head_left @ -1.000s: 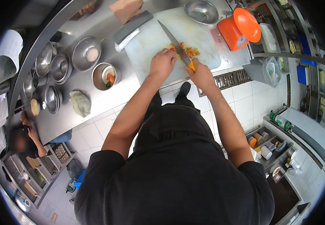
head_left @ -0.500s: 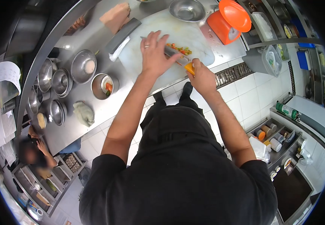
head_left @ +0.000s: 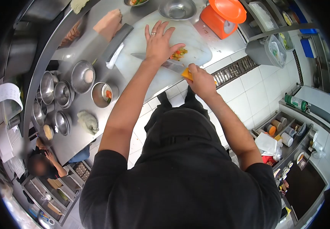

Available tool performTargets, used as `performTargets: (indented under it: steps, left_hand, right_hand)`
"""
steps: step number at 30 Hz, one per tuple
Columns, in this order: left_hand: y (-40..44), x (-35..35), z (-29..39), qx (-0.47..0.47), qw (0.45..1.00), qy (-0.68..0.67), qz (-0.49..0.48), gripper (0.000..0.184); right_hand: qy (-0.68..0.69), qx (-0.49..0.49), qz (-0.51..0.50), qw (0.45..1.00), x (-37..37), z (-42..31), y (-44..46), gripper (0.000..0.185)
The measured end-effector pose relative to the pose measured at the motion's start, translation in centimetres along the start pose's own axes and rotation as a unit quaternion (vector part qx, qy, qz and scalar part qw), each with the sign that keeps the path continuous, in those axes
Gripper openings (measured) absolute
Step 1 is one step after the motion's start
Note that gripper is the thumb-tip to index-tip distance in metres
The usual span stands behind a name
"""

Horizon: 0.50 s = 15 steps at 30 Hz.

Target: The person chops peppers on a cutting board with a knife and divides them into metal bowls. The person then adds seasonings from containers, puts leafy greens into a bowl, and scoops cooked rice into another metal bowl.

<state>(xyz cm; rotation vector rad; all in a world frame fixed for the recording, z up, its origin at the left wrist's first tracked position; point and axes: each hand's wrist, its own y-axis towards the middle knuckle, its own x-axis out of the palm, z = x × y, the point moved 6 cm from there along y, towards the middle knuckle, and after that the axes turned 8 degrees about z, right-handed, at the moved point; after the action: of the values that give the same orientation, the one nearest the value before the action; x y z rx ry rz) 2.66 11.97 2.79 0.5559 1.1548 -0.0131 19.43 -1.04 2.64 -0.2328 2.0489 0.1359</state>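
Observation:
My right hand [head_left: 202, 83] grips the yellow handle of a kitchen knife [head_left: 173, 66]. Its blade lies low over the white cutting board [head_left: 138, 82], pointing left and passing under my left wrist. Fingers spread, my left hand [head_left: 160, 44] reaches over the board with a ring on one finger. Beside its thumb sits a small heap of chopped red, yellow and green vegetables [head_left: 179, 54], partly hidden by the hand. Whether the left palm touches the board I cannot tell.
An orange scale [head_left: 220, 24] and a metal bowl [head_left: 177, 10] stand behind the board. To the left are a steel pot [head_left: 104, 94] with vegetable pieces, stacked metal bowls [head_left: 62, 94] and a cloth [head_left: 88, 122]. Another person [head_left: 44, 164] is at lower left.
The knife has moved nearer my body, away from the chopped pieces. My left hand has come off the blade area and spread its fingers farther forward. The view has shifted slightly.

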Motion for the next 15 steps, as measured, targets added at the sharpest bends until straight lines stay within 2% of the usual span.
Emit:
performTargets:
  steps: [2, 5, 8, 11, 15]
  left_hand:
    - [-0.3, -1.3, 1.4, 0.005, 0.999, -0.042, -0.005, 0.089]
    - [-2.5, -1.8, 2.2, -0.001, 0.997, -0.024, -0.069, 0.085]
    - [-3.3, -1.2, 2.0, -0.018, 0.998, -0.006, -0.06, 0.079]
    - [-2.7, 0.0, 0.8, -0.023, 0.996, 0.075, -0.051, 0.072]
    - [-1.6, -2.4, 0.5, -0.033, 0.996, -0.023, 0.074, 0.048]
  right_hand:
    - [0.009, 0.008, 0.002, 1.0, -0.2, -0.2, 0.3, 0.038]
    - [0.02, 0.02, 0.005, 1.0, -0.7, -0.3, 1.0, 0.038]
    - [0.019, 0.004, 0.001, 1.0, -0.5, -0.1, 1.3, 0.038]
    - [0.015, -0.01, -0.01, 1.0, -0.2, -0.4, 1.0, 0.037]
    - [0.025, -0.015, -0.015, 0.999, -0.3, -0.7, 0.3, 0.036]
